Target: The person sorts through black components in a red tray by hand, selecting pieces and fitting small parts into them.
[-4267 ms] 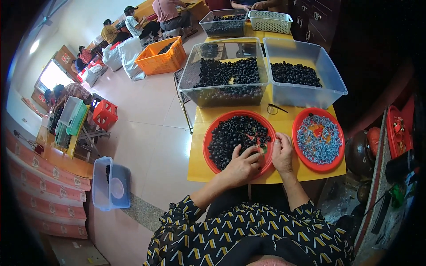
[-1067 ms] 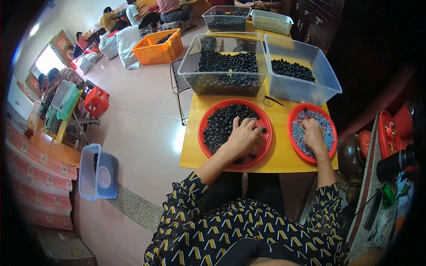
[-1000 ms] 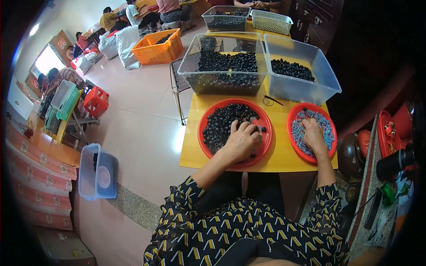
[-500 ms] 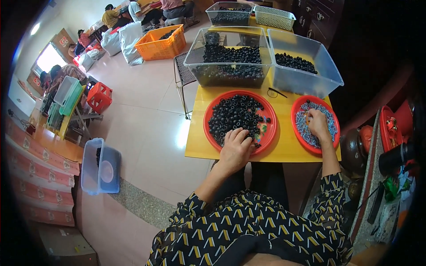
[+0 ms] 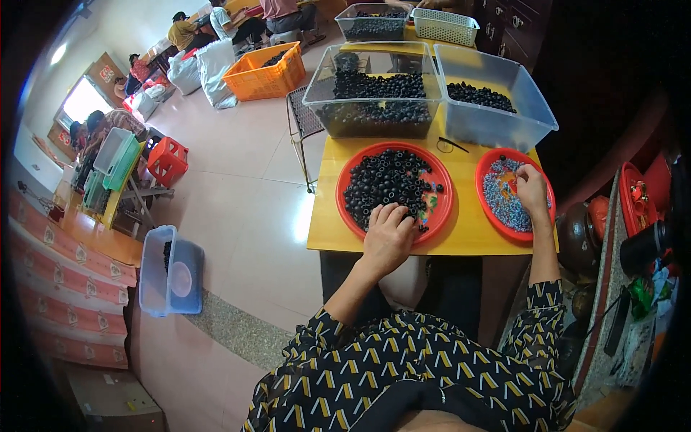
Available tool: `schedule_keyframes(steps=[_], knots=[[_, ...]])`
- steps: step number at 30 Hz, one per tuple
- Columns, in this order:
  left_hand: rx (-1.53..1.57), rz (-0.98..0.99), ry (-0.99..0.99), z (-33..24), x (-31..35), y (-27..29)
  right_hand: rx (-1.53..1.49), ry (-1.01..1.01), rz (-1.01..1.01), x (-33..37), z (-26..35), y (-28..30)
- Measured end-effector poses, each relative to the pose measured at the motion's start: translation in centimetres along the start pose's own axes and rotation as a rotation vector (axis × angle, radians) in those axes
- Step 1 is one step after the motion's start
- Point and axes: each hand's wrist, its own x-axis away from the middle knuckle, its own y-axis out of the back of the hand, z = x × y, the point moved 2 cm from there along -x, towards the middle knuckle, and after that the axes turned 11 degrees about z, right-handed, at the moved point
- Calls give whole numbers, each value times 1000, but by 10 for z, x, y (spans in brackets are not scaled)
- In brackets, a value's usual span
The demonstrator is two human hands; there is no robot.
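My left hand [image 5: 389,234] rests at the near edge of a red round plate [image 5: 447,209] heaped with small black round pieces [image 5: 385,183], several showing ring-shaped openings. Its fingers curl down among the pieces, and what they grip is hidden. My right hand [image 5: 531,191] is over a smaller red plate [image 5: 481,193] spread with tiny blue-grey bead-like bits [image 5: 504,205]. The thumb and fingers there are pinched together; anything between them is too small to make out. Some of that plate's red bottom shows beside the fingertips.
Beyond the plates on the yellow table [image 5: 327,234], two clear bins [image 5: 381,129] [image 5: 500,133] hold black pieces. A thin dark tool [image 5: 453,145] lies between. Dark pots [image 5: 578,237] and a cluttered ledge stand right. A blue bin [image 5: 188,281] sits on the floor; people work farther off.
My right hand has lifted slightly toward the far right side of the small plate, and more red plate bottom shows. My left hand stays at the large plate. The view has shifted slightly.
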Motion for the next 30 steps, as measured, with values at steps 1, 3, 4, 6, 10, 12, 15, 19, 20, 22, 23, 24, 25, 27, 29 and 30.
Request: schedule_keyframes(steps=[1, 3, 4, 6, 10, 12, 15, 19, 20, 22, 23, 24, 25, 27, 29, 30], knots=[[-4, 5, -2, 2, 1, -1, -77, 35, -7, 1, 12, 2], [-1, 8, -1, 2, 0, -2, -234, 183, -14, 1, 25, -5], [-2, 15, 11, 3, 3, -2, -282, 215, 56, 7, 51, -9], [4, 9, 7, 3, 3, -2, -319, 265, 184, 22, 98, -20], [0, 5, 12, 3, 5, -1, -346, 321, 346, 40, 153, -49], [-6, 3, 10, 4, 5, -2, -323, 458, 280, 39, 157, -73], [-6, 0, 6, 1, 2, -2, -259, 526, 156, 39, 156, -89], [-7, 4, 13, 0, 2, -1, -118, 501, 213, 43, 154, -94], [-8, 3, 17, 0, 2, 0, -130, 485, 220, 45, 155, -93], [-18, 6, 11, 1, 3, -2, -145, 469, 224, 48, 153, -93], [-26, 8, 7, 2, 3, -2, -192, 491, 217, 49, 151, -94], [-26, 8, 6, 2, 3, -3, -237, 512, 211, 51, 148, -94], [-17, 1, 5, 1, 2, -3, -238, 511, 210, 53, 146, -93], [-10, -4, 9, 2, 3, -3, -440, 524, 3, 60, 143, -86], [-11, -8, 21, 4, 3, -3, -501, 417, -40, 70, 142, -80], [-10, -5, 21, 3, 2, -4, -552, 301, -91, 76, 137, -77]])
